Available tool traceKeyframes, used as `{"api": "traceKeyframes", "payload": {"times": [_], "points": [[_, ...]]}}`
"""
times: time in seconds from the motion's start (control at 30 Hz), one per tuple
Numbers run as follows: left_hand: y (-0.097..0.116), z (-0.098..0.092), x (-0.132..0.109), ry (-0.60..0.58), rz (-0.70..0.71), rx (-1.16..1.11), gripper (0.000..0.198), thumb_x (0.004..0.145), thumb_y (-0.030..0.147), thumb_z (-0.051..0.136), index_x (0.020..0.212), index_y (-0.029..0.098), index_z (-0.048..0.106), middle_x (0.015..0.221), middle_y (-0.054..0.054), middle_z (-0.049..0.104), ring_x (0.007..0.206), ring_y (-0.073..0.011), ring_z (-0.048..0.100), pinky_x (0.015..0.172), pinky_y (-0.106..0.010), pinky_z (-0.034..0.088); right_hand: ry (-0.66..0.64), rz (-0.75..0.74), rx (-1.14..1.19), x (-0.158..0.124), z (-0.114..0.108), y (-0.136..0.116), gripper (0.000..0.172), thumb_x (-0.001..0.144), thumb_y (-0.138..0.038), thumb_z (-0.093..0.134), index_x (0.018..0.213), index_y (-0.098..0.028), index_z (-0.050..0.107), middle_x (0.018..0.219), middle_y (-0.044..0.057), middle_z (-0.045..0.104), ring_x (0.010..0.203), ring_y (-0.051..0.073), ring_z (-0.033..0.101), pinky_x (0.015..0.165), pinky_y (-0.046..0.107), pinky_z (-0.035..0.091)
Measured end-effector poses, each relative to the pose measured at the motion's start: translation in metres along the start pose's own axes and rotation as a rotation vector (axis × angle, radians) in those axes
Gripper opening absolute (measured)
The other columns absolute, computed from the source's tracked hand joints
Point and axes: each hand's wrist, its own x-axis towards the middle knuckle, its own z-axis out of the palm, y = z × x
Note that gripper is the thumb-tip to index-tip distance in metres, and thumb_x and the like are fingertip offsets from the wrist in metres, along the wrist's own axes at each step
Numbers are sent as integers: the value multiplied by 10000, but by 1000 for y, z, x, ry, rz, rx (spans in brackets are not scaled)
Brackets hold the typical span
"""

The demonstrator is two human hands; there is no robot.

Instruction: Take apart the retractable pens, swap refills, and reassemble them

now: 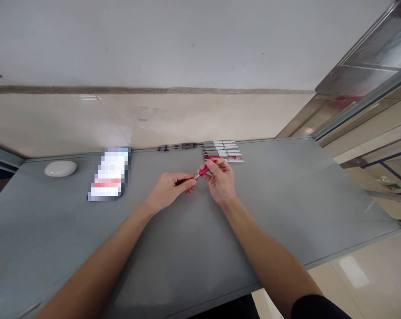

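A pink pen (203, 170) is held between my two hands over the grey table, slanting up to the right. My right hand (222, 182) has its fingers closed round the pink barrel. At the pen's pale, clear-looking lower end, my left hand (169, 188) pinches with thumb and forefinger; whether that end is a separate part cannot be made out. Just beyond my right hand lies a row of pens (222, 153), mostly white with grey grips, one of them red. Several dark pen parts (187, 145) lie left of the row, against the wall.
To the left lie a blurred, lit phone-like device (109, 175) and a white, smooth, rounded object (60, 168) like a mouse. The grey table (173, 261) meets a wall (187, 117) at the back. Its right edge faces a metal-framed opening.
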Motion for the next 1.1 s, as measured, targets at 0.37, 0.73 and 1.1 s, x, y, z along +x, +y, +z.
{"api": "traceKeyframes", "payload": {"times": [0.37, 0.73, 1.1], "points": [[6, 5, 6, 154, -34, 27, 258, 820, 439, 605, 836, 204, 711, 735, -5, 693, 670, -146, 625, 716, -271, 502, 36, 61, -65, 6, -6, -9, 190, 707, -346, 750, 849, -236, 689, 910, -8, 694, 840, 144, 673, 736, 294, 579], [17, 35, 26, 500, 103, -712, 260, 801, 392, 672, 885, 186, 538, 859, -60, 730, 996, -210, 675, 996, -437, 453, 46, -132, -586, 5, -11, -10, 273, 746, -466, 675, 894, -238, 683, 943, 41, 666, 821, 166, 619, 569, 267, 570], [11, 52, 25, 501, 72, -780, 281, 806, 393, 669, 980, 176, 628, 1133, -95, 672, 1133, -235, 601, 987, -419, 466, 64, -163, -489, 7, -12, -9, 219, 710, -392, 721, 868, -244, 688, 846, 15, 672, 760, 155, 616, 479, 230, 529]]}}
